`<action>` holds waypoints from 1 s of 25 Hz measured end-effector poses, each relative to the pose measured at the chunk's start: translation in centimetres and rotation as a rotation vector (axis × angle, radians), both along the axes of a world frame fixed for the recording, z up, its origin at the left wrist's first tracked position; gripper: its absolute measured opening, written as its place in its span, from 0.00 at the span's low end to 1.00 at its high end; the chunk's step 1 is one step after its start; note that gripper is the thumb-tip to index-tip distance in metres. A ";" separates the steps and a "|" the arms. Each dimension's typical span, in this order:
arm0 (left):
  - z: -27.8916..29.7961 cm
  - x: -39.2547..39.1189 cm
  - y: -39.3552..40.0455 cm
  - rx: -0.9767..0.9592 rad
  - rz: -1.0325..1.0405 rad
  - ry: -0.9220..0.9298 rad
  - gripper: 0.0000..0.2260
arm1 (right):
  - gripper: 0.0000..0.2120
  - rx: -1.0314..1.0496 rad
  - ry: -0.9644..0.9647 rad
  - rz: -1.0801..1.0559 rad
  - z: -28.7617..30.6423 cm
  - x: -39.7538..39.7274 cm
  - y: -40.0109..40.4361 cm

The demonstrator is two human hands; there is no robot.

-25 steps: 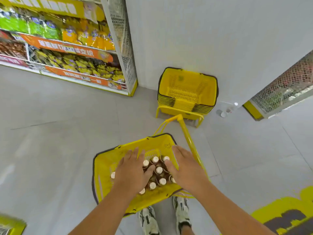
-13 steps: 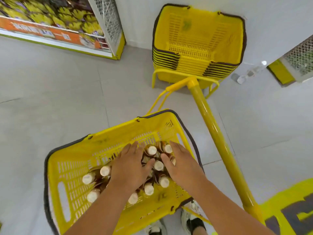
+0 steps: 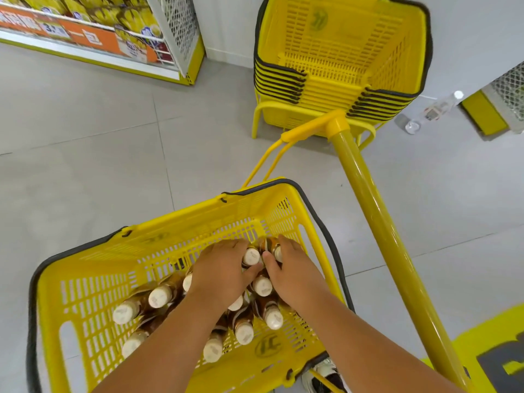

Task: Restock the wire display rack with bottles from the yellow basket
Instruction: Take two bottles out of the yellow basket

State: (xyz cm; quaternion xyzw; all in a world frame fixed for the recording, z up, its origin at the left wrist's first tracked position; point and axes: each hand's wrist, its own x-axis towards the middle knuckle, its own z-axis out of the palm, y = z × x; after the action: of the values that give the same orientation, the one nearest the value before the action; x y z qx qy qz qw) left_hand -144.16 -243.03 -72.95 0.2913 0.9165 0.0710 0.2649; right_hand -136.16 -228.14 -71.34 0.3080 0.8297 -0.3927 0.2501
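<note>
Both hands have pushed further fwd into the basket since half a sec ago, and the view has dropped closer. Left hand point(image 3: 219, 275) fingers curl round the neck of a white-capped bottle point(image 3: 251, 256) near the far wall; right hand point(image 3: 295, 272) fingers curl over the bottle next to it point(image 3: 277, 251), thumb tucked between the two caps. I judge I'm grabbing a pair at once, by the necks, since the bodies are packed too tight to get round.

Rest of the bottles point(image 3: 158, 296) lean or stand in the yellow basket point(image 3: 93, 272), caps up, crowding my wrists — neighbours may tip when these two lift. Wire display rack isn't clearly in shot, so I can't tell where they go yet.

Around: yellow pole point(image 3: 377, 222) rises just right of the basket, close to my right forearm, could snag a swing that way. Stack of empty baskets point(image 3: 340, 52) beyond, shelf of snacks point(image 3: 85, 26) far left, clear bottle on the floor point(image 3: 433, 109) far right.
</note>
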 end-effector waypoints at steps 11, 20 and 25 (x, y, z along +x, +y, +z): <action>-1.2 -1.0 1.9 0.172 0.401 -0.199 0.13 | 0.07 -0.018 0.132 -0.352 -2.9 -1.8 -0.9; -0.8 -0.7 0.9 0.206 0.417 -0.206 0.11 | 0.04 -0.034 0.211 -0.390 -1.5 -1.5 -0.9; 4.7 0.5 0.5 0.359 0.565 -0.196 0.16 | 0.10 -0.005 0.311 -0.378 4.6 -0.6 0.4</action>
State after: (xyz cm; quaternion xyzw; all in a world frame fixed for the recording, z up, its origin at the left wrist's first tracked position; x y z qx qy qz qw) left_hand -143.67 -242.57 -68.26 0.0600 0.9040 0.3292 0.2661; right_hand -136.81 -227.71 -66.79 0.3927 0.7850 -0.4772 0.0421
